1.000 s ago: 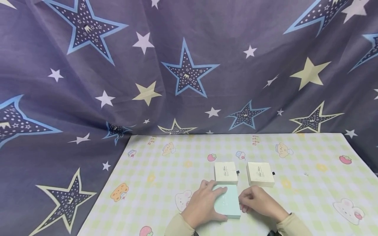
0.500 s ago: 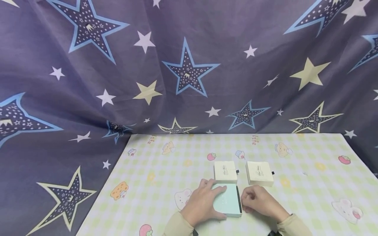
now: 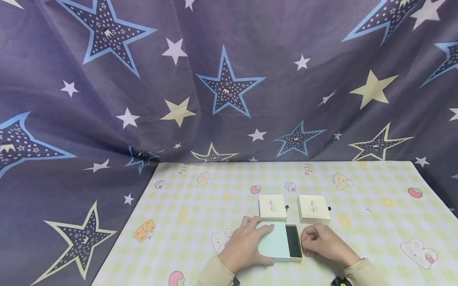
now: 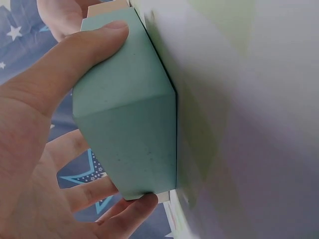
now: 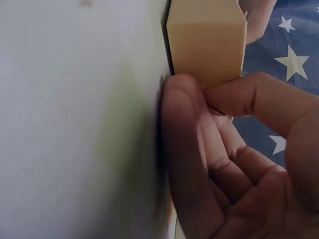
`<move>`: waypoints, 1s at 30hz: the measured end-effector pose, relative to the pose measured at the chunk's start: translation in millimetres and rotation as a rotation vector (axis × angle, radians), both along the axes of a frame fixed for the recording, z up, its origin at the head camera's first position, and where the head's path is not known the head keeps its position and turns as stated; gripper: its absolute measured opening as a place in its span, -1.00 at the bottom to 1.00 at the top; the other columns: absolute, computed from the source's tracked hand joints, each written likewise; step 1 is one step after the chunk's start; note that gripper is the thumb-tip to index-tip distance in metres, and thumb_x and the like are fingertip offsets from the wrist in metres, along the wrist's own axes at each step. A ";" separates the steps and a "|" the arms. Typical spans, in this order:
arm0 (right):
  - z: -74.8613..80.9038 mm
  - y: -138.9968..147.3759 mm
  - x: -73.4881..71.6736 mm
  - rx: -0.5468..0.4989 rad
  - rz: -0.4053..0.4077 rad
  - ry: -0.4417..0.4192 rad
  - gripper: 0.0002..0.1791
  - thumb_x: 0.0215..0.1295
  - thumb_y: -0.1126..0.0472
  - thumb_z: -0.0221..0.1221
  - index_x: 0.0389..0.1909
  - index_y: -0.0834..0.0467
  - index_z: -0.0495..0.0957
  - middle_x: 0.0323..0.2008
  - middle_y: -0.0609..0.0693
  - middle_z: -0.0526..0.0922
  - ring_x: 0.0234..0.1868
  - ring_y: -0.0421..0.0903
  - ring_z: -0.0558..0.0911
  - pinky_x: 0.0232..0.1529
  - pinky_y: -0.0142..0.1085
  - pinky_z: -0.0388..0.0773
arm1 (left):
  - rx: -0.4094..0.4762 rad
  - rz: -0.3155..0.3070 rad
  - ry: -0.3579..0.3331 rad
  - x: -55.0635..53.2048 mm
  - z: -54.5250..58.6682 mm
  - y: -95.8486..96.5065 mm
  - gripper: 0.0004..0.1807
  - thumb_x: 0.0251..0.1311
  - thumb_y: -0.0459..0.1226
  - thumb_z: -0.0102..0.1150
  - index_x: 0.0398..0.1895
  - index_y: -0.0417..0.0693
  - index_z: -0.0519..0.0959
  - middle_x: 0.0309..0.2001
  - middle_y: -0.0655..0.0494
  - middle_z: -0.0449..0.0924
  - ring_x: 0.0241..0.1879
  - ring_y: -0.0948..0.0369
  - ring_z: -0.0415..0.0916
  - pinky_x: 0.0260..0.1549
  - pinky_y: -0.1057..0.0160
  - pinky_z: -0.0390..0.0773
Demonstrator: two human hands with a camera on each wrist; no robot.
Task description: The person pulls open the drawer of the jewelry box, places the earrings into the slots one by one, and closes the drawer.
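A mint-green drawer box (image 3: pixel 279 242) lies at the table's near side in the head view. Its tan inner drawer (image 3: pixel 295 259), with a black interior, sticks partway out of the sleeve's right end. My left hand (image 3: pixel 245 245) grips the sleeve (image 4: pixel 124 149) from the left, thumb on the near side and fingers along the top and far side. At the drawer's outer end, my right hand (image 3: pixel 322 241) pinches with thumb and index finger. Those fingertips meet low at the plain tan drawer end (image 5: pixel 207 52) in the right wrist view; whatever lies between them is hidden.
Two cream boxes stand behind the green one: the left cream box (image 3: pixel 272 207) directly beyond it, the right cream box (image 3: pixel 314 208) farther right. Each has a small black tab on its right side. A checked cloth (image 3: pixel 372 222) covers the table, and a star-patterned curtain (image 3: pixel 250 131) hangs behind.
The inner drawer has slid out to the right from the green sleeve, first a thin strip, now more. My right hand has moved right with it; my left hand stays on the sleeve.
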State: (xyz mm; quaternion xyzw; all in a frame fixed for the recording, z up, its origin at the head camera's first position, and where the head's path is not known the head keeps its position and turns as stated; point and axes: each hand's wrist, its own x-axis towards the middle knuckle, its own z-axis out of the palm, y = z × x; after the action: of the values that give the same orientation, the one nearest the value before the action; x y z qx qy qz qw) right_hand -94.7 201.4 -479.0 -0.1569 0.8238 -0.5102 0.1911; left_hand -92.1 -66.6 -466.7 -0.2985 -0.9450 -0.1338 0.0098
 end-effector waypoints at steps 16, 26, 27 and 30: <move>1.2 21.4 5.3 0.006 -0.038 -0.009 -0.96 0.08 0.39 0.19 -0.48 0.31 0.53 -0.60 0.05 0.66 -0.60 -0.17 0.61 -0.54 -0.33 0.61 | 0.003 0.003 0.001 -0.6 0.0 0.7 -0.01 -0.37 0.27 0.55 0.30 0.27 0.51 0.24 0.05 0.42 0.07 0.13 0.36 -0.22 0.29 0.59; 1.6 33.0 3.7 -0.006 -0.015 0.000 -0.96 0.11 0.42 0.15 -0.49 0.32 0.53 -0.61 0.03 0.65 -0.59 -0.21 0.59 -0.53 -0.35 0.61 | -0.004 0.003 -0.003 -1.1 0.9 1.6 -0.01 -0.36 0.28 0.54 0.31 0.28 0.51 0.23 0.05 0.42 0.07 0.13 0.35 -0.24 0.31 0.58; 1.6 33.6 3.7 -0.003 -0.015 0.002 -0.96 0.11 0.41 0.15 -0.49 0.31 0.53 -0.61 0.03 0.65 -0.59 -0.21 0.60 -0.53 -0.35 0.61 | -0.004 0.003 -0.005 -0.9 0.8 1.5 -0.01 -0.36 0.28 0.54 0.31 0.28 0.51 0.23 0.05 0.42 0.07 0.13 0.35 -0.24 0.31 0.58; 0.9 35.1 3.7 0.003 -0.011 0.000 -0.95 0.13 0.41 0.14 -0.47 0.31 0.53 -0.60 0.03 0.65 -0.59 -0.21 0.60 -0.53 -0.34 0.61 | -0.004 0.004 -0.008 -0.5 0.7 1.2 -0.01 -0.36 0.28 0.54 0.31 0.28 0.51 0.23 0.06 0.42 0.06 0.14 0.34 -0.25 0.32 0.57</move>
State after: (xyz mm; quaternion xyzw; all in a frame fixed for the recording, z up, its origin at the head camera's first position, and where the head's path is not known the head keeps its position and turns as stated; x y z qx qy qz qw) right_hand -90.9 236.5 -478.1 -0.1519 0.8254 -0.5099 0.1887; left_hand -92.5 -65.5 -466.0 -0.2960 -0.9458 -0.1331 0.0059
